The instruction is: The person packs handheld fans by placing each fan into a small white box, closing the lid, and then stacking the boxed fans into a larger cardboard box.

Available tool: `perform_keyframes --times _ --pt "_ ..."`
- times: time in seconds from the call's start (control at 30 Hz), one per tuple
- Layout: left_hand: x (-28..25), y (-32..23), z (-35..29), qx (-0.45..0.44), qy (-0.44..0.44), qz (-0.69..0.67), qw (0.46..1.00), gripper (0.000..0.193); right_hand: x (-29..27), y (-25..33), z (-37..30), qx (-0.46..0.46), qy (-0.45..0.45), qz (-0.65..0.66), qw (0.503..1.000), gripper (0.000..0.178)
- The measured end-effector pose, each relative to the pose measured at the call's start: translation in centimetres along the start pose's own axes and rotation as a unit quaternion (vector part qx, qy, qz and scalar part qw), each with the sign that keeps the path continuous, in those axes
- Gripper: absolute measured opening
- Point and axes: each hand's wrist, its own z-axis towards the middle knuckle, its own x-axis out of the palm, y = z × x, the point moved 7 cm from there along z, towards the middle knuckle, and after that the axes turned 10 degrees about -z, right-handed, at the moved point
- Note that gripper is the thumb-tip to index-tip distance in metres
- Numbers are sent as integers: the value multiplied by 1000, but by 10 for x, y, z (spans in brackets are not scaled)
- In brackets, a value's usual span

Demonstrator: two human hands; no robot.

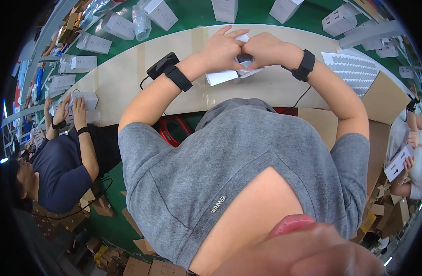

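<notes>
Above the tabletop, my two hands meet around a small white box (221,77) with its flaps folded out. My left hand (222,49) grips the left side of this box, thumb low on it and some fingers raised. My right hand (265,48) is closed, its fingers curled in at the box's top right against my left fingertips. Between the hands a dark, shiny patch shows, partly hidden by my fingers; I cannot make out what it is. Each wrist wears a black band, and a black device (162,66) sits beside the left one with a cable hanging from it.
A pale table (142,78) curves around me. On its right lies a sheet of labels (351,69), next to an open cardboard box (388,99). White boxes (225,10) stand beyond the far edge. At left a co-worker handles a white box (86,99); another at right holds one (398,162).
</notes>
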Motion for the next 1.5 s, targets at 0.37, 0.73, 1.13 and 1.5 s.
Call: perform_keyframes --times 0.37,0.73,1.13,1.5 --pt "6 -18 -24 -45 -79 73 993 34 13 -4 -14 48 -132 42 989 32" --pt "16 0 7 -56 -13 57 997 36 42 -12 -24 80 -179 252 948 26" --pt "-44 -2 -61 43 -162 -313 935 33 -39 66 -101 -80 -374 60 922 45" --pt "-93 -52 -79 96 -303 -286 904 39 -102 57 -127 -58 -544 66 834 62"
